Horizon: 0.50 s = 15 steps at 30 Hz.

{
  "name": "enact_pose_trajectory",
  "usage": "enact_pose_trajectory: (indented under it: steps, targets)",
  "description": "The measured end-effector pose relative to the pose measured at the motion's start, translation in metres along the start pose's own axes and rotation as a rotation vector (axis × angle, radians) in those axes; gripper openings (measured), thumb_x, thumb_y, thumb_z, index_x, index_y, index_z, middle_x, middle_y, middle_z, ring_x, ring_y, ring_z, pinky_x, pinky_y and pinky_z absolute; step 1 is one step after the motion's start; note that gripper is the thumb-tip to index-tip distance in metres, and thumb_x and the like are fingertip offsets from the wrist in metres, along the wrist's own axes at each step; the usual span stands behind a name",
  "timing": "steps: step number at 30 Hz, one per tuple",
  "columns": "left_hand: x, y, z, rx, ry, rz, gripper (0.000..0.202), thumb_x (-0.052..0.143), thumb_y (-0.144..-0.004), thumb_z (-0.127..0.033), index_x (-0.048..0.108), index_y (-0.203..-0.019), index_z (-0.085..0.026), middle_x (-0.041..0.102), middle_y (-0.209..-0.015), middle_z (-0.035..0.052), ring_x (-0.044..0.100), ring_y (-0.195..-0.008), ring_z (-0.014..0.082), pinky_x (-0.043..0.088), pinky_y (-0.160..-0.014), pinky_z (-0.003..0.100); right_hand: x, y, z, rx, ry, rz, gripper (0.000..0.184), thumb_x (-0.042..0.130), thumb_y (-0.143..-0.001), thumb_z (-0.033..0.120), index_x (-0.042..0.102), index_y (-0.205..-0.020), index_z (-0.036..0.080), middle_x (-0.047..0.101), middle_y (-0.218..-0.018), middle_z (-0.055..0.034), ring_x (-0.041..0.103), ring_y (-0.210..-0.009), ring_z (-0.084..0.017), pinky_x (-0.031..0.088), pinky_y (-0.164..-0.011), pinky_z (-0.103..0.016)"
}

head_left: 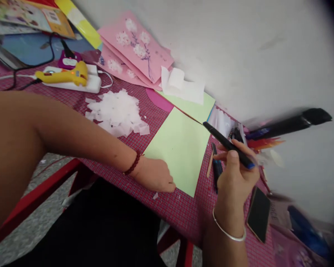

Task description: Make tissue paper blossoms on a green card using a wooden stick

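A sheet of pale green paper (180,144) lies on the table, tilted in view. Across its lower left edge rests my left hand (154,174), its fingers curled in and pressed down on the paper; a dark red bead bracelet circles the wrist. My right hand (235,174), with a silver bangle, is raised off the table to the right of the sheet. It grips a black marker (225,142) with a blue end, and the marker's far end points up and left, over the sheet's right side.
A pile of white paper pieces (117,111) lies left of the sheet. Behind are pink cards (141,48) with white flowers, a yellow glue gun (66,75) and a power strip (91,83). On the right are a utility knife (217,168), a phone (258,214) and the wall (239,48).
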<state>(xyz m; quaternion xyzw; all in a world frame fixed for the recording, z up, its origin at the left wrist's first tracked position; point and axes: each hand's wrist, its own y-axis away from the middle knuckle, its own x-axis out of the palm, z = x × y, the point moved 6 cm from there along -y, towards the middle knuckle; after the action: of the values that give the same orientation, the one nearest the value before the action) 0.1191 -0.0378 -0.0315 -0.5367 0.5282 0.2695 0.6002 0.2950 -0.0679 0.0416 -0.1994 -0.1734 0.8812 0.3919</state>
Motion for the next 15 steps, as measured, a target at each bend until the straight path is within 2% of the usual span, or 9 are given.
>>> enact_pose_trajectory:
  steps: [4, 6, 9, 11, 15]
  targets:
    - [-0.015, 0.007, -0.016, -0.058, -0.096, 0.005, 0.011, 0.064, -0.083, -0.015, 0.059, -0.073, -0.016, 0.065, -0.082, 0.0052, 0.056, -0.077, 0.017, 0.036, -0.061, 0.029, -0.009, 0.009, 0.013, 0.02, 0.089, 0.126, 0.021, 0.062, -0.087, 0.035, 0.066, -0.106, 0.027, 0.067, -0.091, -0.0036, 0.061, -0.065, -0.015, 0.052, -0.069, -0.037]
    - [-0.017, 0.015, -0.024, -0.102, -0.112, 0.034, 0.008, 0.063, -0.085, -0.023, 0.063, -0.083, -0.015, 0.066, -0.095, 0.0078, 0.057, -0.089, 0.0187, 0.041, -0.072, 0.03, -0.013, 0.018, 0.006, 0.049, 0.115, 0.17, 0.018, 0.064, -0.085, 0.034, 0.067, -0.099, 0.025, 0.066, -0.084, -0.0025, 0.061, -0.065, -0.016, 0.051, -0.066, -0.035]
    - [-0.016, 0.028, -0.034, -0.139, -0.11, 0.092, 0.044, 0.065, -0.082, -0.046, 0.062, -0.11, -0.013, 0.062, -0.119, 0.0138, 0.055, -0.108, 0.0238, 0.042, -0.088, 0.034, -0.016, 0.035, -0.011, 0.104, 0.138, 0.165, 0.013, 0.066, -0.083, 0.033, 0.066, -0.089, 0.022, 0.063, -0.071, -0.0001, 0.059, -0.061, -0.015, 0.048, -0.058, -0.03]
    - [-0.015, 0.035, -0.039, -0.15, -0.106, 0.109, 0.063, 0.068, -0.075, -0.057, 0.058, -0.12, -0.013, 0.058, -0.129, 0.0167, 0.052, -0.117, 0.0278, 0.041, -0.095, 0.037, -0.016, 0.043, -0.021, 0.137, 0.133, 0.141, 0.012, 0.065, -0.084, 0.033, 0.065, -0.085, 0.021, 0.06, -0.064, 0.0019, 0.057, -0.054, -0.013, 0.046, -0.053, -0.027]
    - [-0.013, 0.041, -0.047, -0.197, -0.104, 0.053, 0.075, 0.074, -0.067, -0.059, 0.055, -0.125, -0.015, 0.054, -0.134, 0.0192, 0.048, -0.126, 0.032, 0.039, -0.102, 0.043, -0.006, 0.053, -0.031, 0.198, 0.081, 0.178, 0.015, 0.064, -0.085, 0.032, 0.067, -0.094, 0.021, 0.066, -0.066, 0.0, 0.063, -0.057, -0.015, 0.05, -0.054, -0.028]
